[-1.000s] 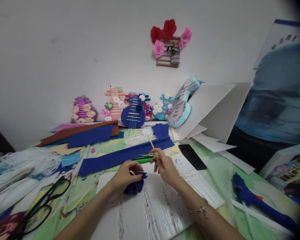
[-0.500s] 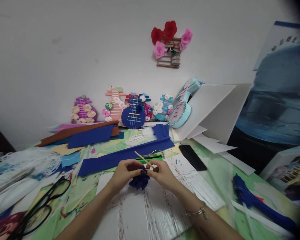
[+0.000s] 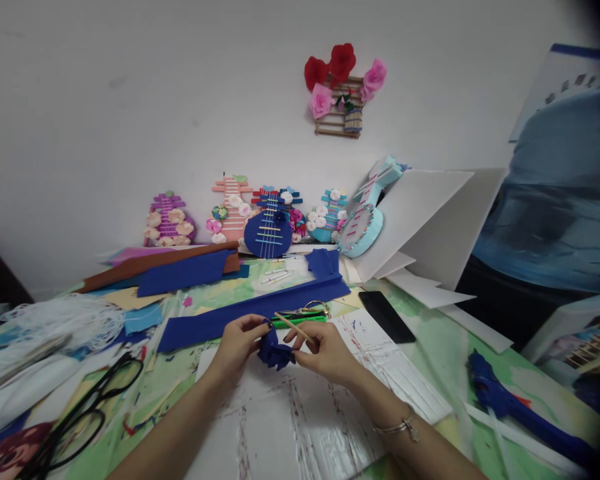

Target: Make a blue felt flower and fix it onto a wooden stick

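A dark blue paper flower (image 3: 274, 353) is held up over the white board (image 3: 270, 427) in the middle of the table. My left hand (image 3: 241, 341) pinches its left side between thumb and fingers. My right hand (image 3: 325, 347) grips a thin wooden stick (image 3: 294, 327), which points up and to the left, while the thumb and a finger touch the flower's right edge. Just beyond my hands lie scissors (image 3: 316, 309) with gold handles and a green-edged tool (image 3: 305, 320), partly hidden by my fingers.
Blue crepe paper strips (image 3: 195, 330) stretch behind my hands. A black phone (image 3: 386, 316) and a blue glue gun (image 3: 505, 397) lie to the right, black glasses (image 3: 87, 417) to the left. Decorated paper instruments (image 3: 267, 233) stand along the wall, with white foam boards (image 3: 415, 207) leaning beside them.
My hands have moved slightly apart, and the flower has been turned and shifted a little left and up. The stick has tipped flatter in my right hand.
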Demonstrator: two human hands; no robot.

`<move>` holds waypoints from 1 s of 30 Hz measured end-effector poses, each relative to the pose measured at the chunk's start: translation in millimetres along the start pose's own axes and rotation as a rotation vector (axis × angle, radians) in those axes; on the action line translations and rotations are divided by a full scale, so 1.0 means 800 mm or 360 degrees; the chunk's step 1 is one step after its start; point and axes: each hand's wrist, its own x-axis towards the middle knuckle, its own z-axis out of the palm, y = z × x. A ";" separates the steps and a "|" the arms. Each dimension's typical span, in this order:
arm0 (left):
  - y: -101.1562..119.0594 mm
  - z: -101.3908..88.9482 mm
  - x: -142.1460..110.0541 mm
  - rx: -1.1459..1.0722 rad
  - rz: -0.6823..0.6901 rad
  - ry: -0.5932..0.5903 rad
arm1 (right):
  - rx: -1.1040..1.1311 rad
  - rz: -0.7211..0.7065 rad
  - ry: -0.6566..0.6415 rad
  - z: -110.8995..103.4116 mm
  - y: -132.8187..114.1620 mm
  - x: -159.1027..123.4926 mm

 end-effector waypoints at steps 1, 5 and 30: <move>0.000 0.000 0.001 -0.0053 -0.0011 0.0048 | -0.0041 -0.0071 -0.0012 0.000 0.000 -0.001; -0.001 0.001 0.002 -0.0211 -0.0062 0.0210 | -0.0225 -0.0345 -0.0145 -0.001 0.002 -0.005; 0.007 0.023 -0.030 0.0325 0.0625 -0.0347 | 0.0125 0.0398 0.0171 0.002 0.000 0.002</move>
